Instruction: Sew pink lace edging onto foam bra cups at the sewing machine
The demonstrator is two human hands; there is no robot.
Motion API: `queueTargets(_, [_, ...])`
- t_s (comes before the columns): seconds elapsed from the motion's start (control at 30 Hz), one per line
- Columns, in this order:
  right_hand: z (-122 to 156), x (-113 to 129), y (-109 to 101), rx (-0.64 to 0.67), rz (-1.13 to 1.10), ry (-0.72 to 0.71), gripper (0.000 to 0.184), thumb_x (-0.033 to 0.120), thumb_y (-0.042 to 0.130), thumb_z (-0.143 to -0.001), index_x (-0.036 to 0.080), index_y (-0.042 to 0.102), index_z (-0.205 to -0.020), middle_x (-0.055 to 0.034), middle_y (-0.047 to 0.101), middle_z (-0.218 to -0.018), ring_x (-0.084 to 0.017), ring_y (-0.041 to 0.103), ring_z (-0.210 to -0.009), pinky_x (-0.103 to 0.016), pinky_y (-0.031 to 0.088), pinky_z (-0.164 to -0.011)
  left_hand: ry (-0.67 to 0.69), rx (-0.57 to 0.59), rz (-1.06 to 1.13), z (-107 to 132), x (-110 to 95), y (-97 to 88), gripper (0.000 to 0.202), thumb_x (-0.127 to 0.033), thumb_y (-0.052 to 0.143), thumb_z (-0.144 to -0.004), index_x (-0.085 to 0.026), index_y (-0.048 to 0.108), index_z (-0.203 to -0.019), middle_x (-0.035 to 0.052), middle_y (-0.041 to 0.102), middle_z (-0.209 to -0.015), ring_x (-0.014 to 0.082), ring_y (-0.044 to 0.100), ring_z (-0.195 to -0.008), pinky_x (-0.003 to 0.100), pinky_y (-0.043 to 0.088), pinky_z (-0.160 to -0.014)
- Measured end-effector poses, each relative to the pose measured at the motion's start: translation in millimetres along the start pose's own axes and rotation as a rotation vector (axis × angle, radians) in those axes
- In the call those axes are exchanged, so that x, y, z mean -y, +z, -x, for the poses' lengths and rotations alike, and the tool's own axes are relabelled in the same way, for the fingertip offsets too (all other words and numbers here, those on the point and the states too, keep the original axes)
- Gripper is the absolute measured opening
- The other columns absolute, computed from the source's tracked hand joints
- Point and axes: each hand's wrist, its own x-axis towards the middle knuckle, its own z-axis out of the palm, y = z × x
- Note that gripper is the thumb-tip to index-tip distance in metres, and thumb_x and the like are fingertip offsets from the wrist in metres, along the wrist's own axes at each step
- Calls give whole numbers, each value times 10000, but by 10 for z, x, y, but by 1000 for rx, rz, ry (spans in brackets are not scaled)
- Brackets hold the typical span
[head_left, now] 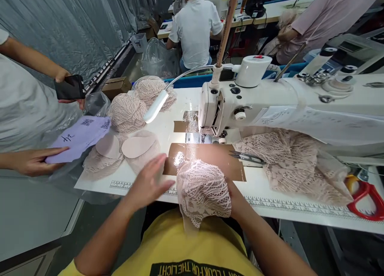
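My left hand (149, 183) hovers over the table's front edge, fingers stretched out and a little blurred, holding nothing. My right hand (235, 198) is mostly hidden under a pale pink lace piece (203, 191) that it holds draped over it, just in front of the brown plate. The white sewing machine (240, 102) stands behind, its needle area lit by a gooseneck lamp (156, 106). Small snips (248, 157) lie right of the needle plate.
Lace bundles (127, 112) and oval cup pads (137, 147) lie at left. More lace (295, 166) piles under the machine arm; red-handled scissors (366, 201) at right. A person at left holds a phone (69, 87) and a purple paper (79, 137). Other workers sit behind.
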Motion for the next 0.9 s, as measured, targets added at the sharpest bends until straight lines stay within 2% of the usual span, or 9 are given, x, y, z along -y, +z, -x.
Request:
queueTargets(0.07, [-23,9,53,58,-52,-4,198,276,772,-661,216,684,-828,-20,662,-728,-235,607,-760,-322,494,-669,-51,242,474,31,-151,200,716,-414,659,-785,-205,384,-1413,126,537,-1334,276,544,-1168,393,468,-950])
queueTargets(0.13, [-45,1,84,29,-118,9,213,266,779,-659,220,650,-822,-8,646,-752,-209,596,-764,-304,490,-677,-164,359,827,43,-236,377,558,-359,678,-758,-167,533,-1262,104,660,-1078,216,635,-919,301,512,-773])
queueTargets(0.2, [-65,-25,84,-102,-207,33,242,271,789,-652,223,578,-762,21,596,-715,-155,556,-681,-260,472,-614,-287,329,1032,45,-248,493,360,-285,695,-717,-143,625,-1040,47,664,-829,145,609,-704,219,467,-617])
queueTargets(0.27, [-81,-69,61,-250,-302,37,348,286,815,-618,223,482,-697,54,516,-656,-108,478,-582,-213,417,-522,-353,258,1128,45,-220,546,262,-214,693,-677,-143,636,-922,9,629,-723,111,560,-619,188,425,-559])
queueTargets(0.4, [-95,-152,21,-380,-325,9,430,335,851,-567,220,454,-685,62,453,-632,-87,406,-542,-190,365,-476,-308,218,1161,53,-170,545,114,-165,661,-660,-138,654,-770,13,633,-719,128,568,-673,224,464,-633])
queueTargets(0.5, [-103,-150,30,-301,-289,42,365,414,813,-628,212,542,-766,27,524,-671,-107,459,-576,-207,394,-510,-205,213,1161,65,-152,530,78,-191,695,-659,-137,677,-714,26,650,-751,151,587,-737,260,486,-713])
queueTargets(0.67, [-111,-68,28,-228,-171,13,347,547,651,-769,204,631,-814,-26,609,-751,-166,540,-675,-267,438,-605,-154,278,1118,80,-129,472,153,-231,746,-651,-136,710,-766,44,668,-778,169,600,-738,282,495,-704])
queueTargets(0.8, [-114,-58,-31,-182,-99,-46,556,677,382,-859,209,610,-663,-35,562,-650,-186,512,-640,-305,429,-607,-71,132,947,58,-145,405,143,-249,675,-734,-139,703,-821,47,652,-809,170,577,-773,270,469,-713])
queueTargets(0.9, [-117,-53,-54,-112,63,-61,490,646,534,-797,205,547,-582,-5,478,-593,-158,445,-590,-282,383,-550,-85,78,898,36,-162,414,86,-205,655,-736,-140,684,-784,36,633,-805,161,559,-782,263,452,-730])
